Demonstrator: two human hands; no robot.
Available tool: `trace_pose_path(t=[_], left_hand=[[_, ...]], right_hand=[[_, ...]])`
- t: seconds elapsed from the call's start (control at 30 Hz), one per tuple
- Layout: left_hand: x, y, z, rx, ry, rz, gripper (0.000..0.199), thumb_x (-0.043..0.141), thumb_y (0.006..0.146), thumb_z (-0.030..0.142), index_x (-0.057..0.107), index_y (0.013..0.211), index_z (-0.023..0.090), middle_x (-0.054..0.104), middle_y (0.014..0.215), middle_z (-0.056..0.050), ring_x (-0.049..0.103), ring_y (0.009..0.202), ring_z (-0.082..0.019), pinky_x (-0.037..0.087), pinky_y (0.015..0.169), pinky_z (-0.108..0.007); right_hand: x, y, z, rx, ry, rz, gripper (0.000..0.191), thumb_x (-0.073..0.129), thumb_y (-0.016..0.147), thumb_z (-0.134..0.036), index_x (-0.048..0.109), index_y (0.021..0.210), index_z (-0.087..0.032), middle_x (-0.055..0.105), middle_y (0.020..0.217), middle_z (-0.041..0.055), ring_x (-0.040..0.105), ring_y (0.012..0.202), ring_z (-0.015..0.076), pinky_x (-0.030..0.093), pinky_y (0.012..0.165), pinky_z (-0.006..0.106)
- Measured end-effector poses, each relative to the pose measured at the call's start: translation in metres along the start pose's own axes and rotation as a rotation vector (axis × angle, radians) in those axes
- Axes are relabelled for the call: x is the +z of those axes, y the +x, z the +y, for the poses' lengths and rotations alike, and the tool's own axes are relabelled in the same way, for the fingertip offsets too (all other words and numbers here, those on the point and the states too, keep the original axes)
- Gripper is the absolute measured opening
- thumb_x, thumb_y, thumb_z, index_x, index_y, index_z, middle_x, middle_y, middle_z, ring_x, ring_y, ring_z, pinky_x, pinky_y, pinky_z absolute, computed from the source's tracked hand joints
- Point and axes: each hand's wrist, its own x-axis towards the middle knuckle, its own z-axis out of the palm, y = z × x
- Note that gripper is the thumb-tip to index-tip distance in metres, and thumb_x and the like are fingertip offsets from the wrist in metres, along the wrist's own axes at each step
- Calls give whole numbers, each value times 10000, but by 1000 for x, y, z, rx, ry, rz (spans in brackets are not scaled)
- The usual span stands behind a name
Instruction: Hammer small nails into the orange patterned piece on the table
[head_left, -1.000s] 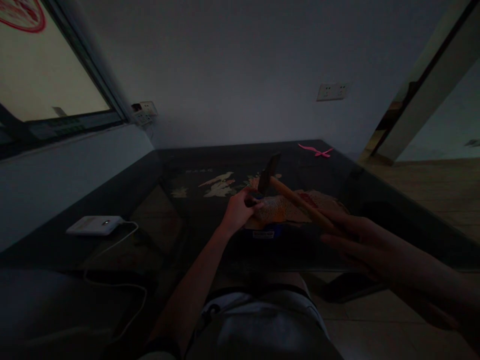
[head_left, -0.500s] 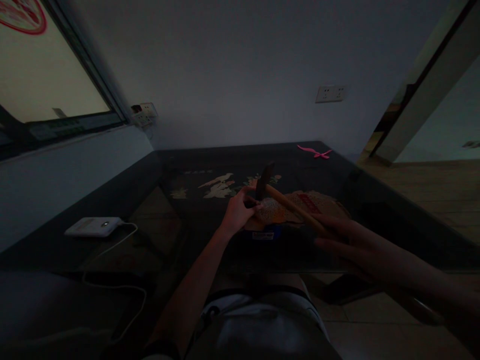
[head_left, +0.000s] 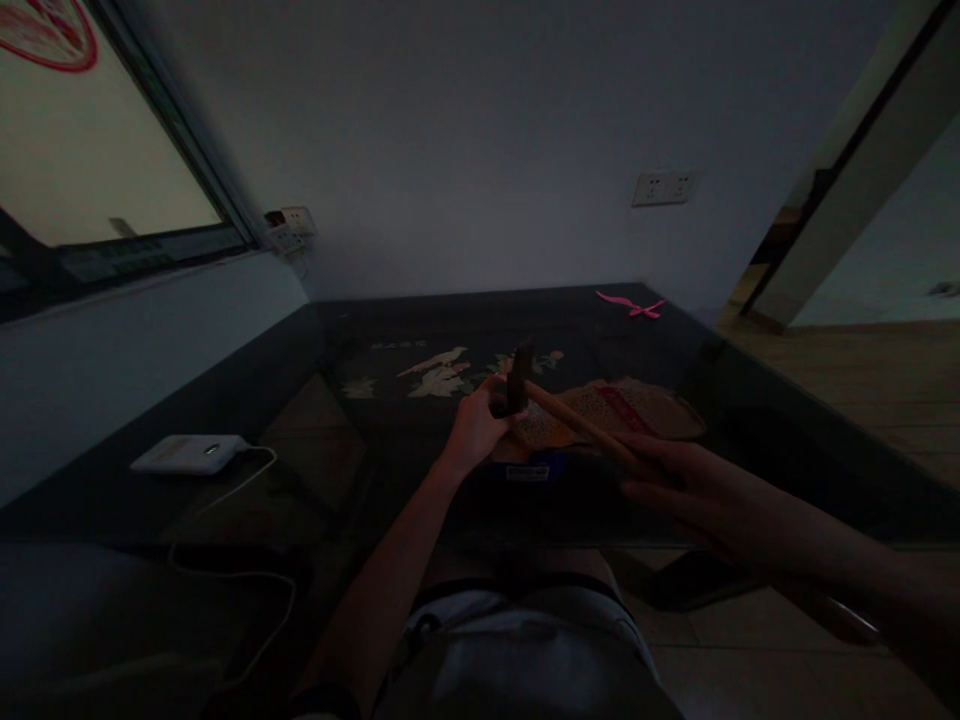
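Note:
My right hand [head_left: 675, 475] grips the wooden handle of a hammer [head_left: 577, 425], whose dark head points away from me. The hammer head is right at the fingertips of my left hand [head_left: 480, 418]. Those fingers are pinched together over the near-left part of a patterned brown insole-shaped piece [head_left: 637, 408] with a red band. What the pinch holds is hidden behind the hammer head. Under the piece, toward me, shows a blue item [head_left: 529, 470] with a white label.
The dark glossy table [head_left: 390, 480] carries a bird-and-flower picture [head_left: 439, 375]. A white power bank [head_left: 187, 453] with a cable lies at left, and a pink ribbon-like strip [head_left: 634, 306] lies at the far right edge. Sockets [head_left: 664, 187] sit on the wall behind.
The hammer head has come down and slightly left, onto the fingertips of my left hand. My right hand has shifted a little left with it. My left hand stays nearly in place.

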Motion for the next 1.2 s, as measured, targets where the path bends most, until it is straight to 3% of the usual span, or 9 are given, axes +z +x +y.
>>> trace_pose_path(t=[0.07,0.2,0.4,0.57,0.73,0.97,1.2], left_hand=[[0,0,1,-14,-5,5,429,740,694,208,554,1080,182,707,766,-11,683,749,-179,516,697,-281],[2,0,-2,4,-46,24,393,732,705,215,564,1060,192,697,752,-5,682,740,-170,520,707,-282],[2,0,-4,19,-60,8,378,725,703,195,580,1052,187,689,757,-11,678,745,-173,520,698,-277],[2,1,-6,27,-58,12,386,717,719,214,570,1075,186,694,759,-15,684,761,-176,521,731,-293],[0,0,-4,18,-17,4,398,723,708,204,579,1079,186,695,742,-8,676,702,-169,516,660,-270],[1,1,-9,32,-11,7,387,721,716,233,588,1078,191,705,770,-17,685,742,-177,531,699,-290],[0,0,-6,53,13,13,369,719,705,179,594,1052,180,695,762,-18,674,741,-173,519,717,-287]], right_hand=[[-1,-3,-2,41,-2,31,508,582,792,-488,630,1233,-238,722,858,57,664,721,236,558,560,293],[-2,-8,-3,50,11,121,548,597,784,-498,606,1261,-228,712,937,67,656,769,234,560,612,297],[5,-6,10,92,46,83,584,592,781,-508,604,1260,-174,689,806,67,618,648,202,529,529,279],[3,-9,10,50,86,53,572,587,813,-473,554,1309,-190,681,826,55,622,688,192,520,537,258],[6,-9,9,17,94,68,484,594,811,-446,616,1241,-227,694,907,64,643,794,220,546,650,295],[7,-11,12,103,109,48,600,570,814,-499,534,1327,-191,615,640,9,549,507,146,439,409,225],[12,-9,18,132,171,28,622,588,803,-492,522,1338,-182,587,616,7,495,442,121,379,343,203]])
